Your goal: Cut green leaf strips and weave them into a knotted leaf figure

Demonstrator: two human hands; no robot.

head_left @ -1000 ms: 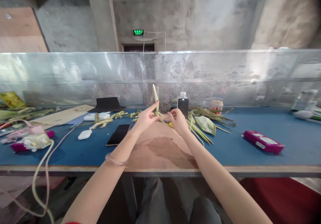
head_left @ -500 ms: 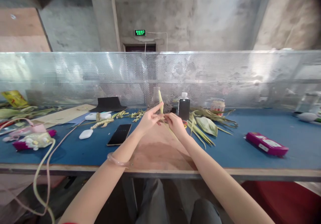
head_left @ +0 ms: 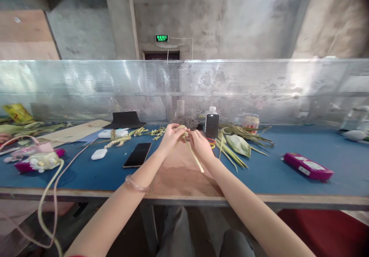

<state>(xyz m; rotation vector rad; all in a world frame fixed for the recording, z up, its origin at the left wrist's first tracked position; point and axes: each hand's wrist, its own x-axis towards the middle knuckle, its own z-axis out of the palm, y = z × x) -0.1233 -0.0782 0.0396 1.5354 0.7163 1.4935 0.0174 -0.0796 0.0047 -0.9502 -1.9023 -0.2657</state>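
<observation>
Sitting at a blue-topped table (head_left: 268, 172), a person in grey trousers (head_left: 174, 236) has both bare forearms stretched forward, a pale bracelet (head_left: 135, 184) on the left one. Past the table's front edge lies a brown board (head_left: 178, 176), and above it hangs the free end of a pale green strip (head_left: 196, 160). The strip's long axis slants from the fingers back toward the wearer and a little to the right, so this loose tail lies on the near side of the grip, closer to the right hand (head_left: 201, 143). Beyond it, the left hand (head_left: 170, 138) has thumb and fingers pinched together on the strip's far end; the right hand's fingertips press on it just beside them, though overlapping fingers hide the exact contact. A dark phone (head_left: 137, 155) lies to the left, loose green stalks (head_left: 230, 154) to the right. Farther back stand a dark-labelled bottle (head_left: 212, 125), then a perforated metal screen (head_left: 129, 84) and, on the concrete wall, a lit green exit sign (head_left: 162, 38).
</observation>
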